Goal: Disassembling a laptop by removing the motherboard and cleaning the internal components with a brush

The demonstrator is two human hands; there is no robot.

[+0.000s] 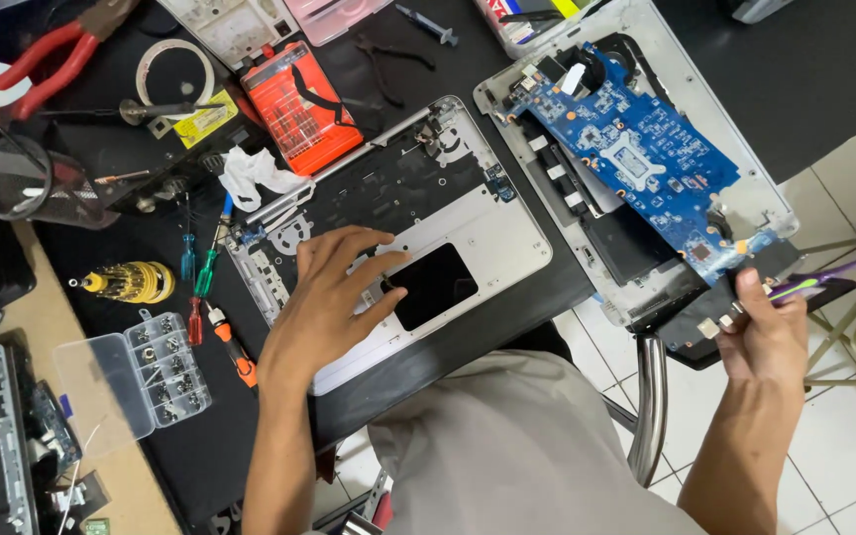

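Laptop palmrest shell (468,233) lies on the table (200,436); left hand (324,297) presses it flat, fingers spread, gripping nothing. Right hand (770,332) pinches a purple tool (844,269) beside the blue motherboard (636,149). A slip could likely scratch board components.

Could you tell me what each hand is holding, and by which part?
The right hand grips a purple-handled tool by its handle. The left hand holds nothing, resting on the laptop shell.
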